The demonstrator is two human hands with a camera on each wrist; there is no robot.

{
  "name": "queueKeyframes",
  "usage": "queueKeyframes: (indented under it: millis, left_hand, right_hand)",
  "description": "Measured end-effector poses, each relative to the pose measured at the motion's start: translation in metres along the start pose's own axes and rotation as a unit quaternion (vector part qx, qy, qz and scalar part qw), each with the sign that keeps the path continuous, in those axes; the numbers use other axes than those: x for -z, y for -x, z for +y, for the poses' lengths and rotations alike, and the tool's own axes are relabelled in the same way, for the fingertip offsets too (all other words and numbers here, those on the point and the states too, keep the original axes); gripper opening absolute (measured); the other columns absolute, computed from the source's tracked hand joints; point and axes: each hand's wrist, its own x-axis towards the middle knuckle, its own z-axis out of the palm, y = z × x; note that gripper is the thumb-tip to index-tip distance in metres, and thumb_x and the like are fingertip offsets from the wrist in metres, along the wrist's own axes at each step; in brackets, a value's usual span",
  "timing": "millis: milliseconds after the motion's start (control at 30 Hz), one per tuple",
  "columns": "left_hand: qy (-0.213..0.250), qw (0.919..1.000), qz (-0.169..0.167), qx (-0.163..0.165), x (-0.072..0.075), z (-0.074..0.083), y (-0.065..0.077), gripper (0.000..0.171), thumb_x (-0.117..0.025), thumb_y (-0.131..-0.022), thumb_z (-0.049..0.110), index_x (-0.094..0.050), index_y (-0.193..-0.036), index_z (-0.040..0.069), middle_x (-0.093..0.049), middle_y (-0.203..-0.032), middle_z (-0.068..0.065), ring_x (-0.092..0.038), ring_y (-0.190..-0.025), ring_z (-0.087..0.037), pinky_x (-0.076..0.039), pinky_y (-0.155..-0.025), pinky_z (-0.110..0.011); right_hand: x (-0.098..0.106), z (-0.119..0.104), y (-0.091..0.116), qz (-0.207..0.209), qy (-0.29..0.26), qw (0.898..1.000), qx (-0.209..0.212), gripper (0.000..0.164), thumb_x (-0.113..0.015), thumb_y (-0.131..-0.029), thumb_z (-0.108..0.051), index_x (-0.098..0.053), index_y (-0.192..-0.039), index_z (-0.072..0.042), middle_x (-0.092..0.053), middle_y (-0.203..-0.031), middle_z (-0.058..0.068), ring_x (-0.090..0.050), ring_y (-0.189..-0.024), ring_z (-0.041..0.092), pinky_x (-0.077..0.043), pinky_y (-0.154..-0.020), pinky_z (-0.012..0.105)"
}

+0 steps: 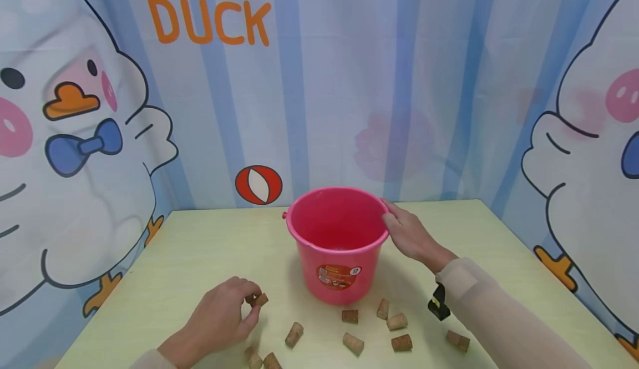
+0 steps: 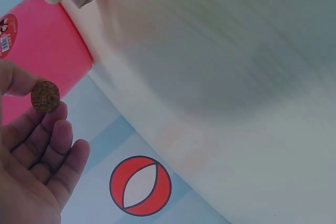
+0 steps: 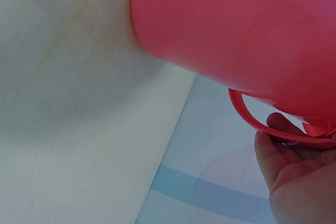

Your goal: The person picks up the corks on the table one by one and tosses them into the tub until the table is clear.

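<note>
A pink bucket stands upright on the table, its visible inside bare. My right hand holds it at the right side of the rim; in the right wrist view the fingers curl round the bucket's handle. Left of the bucket, my left hand pinches a cork between thumb and fingers, above the table. The left wrist view shows the round end of this cork. Several loose corks lie in front of the bucket, among them a dark cork and a paler cork.
One cork lies apart on the right, near the right sleeve. Two corks sit at the front edge of the view, one of them a pale cork. A printed curtain hangs behind the pale yellow table.
</note>
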Motion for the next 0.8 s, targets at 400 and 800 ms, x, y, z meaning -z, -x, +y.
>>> queueKeyframes:
  millis: [400, 800]
  left_hand:
    - [-0.003, 0.9995, 0.031, -0.009, 0.011, 0.006, -0.004, 0.011, -0.079, -0.084, 0.016, -0.07, -0.086, 0.024, -0.059, -0.079, 0.017, -0.051, -0.076, -0.002, -0.048, -0.062, -0.021]
    - [-0.01, 0.9984, 0.053, -0.018, 0.019, 0.013, -0.011, 0.011, -0.079, -0.085, 0.019, -0.072, -0.091, 0.025, -0.061, -0.081, 0.018, -0.052, -0.078, -0.002, -0.05, -0.065, -0.022]
  right_hand:
    - [-0.001, 0.0, -0.001, 0.001, 0.001, 1.0, -0.004, 0.059, -0.033, -0.107, -0.029, -0.028, -0.163, -0.013, -0.052, -0.15, 0.014, -0.051, -0.132, 0.037, -0.045, -0.107, 0.06]
    - [-0.001, 0.0, -0.001, 0.001, 0.001, 1.0, -0.003, 0.058, -0.033, -0.107, -0.029, -0.029, -0.163, -0.012, -0.053, -0.15, 0.014, -0.052, -0.131, 0.037, -0.045, -0.107, 0.06]
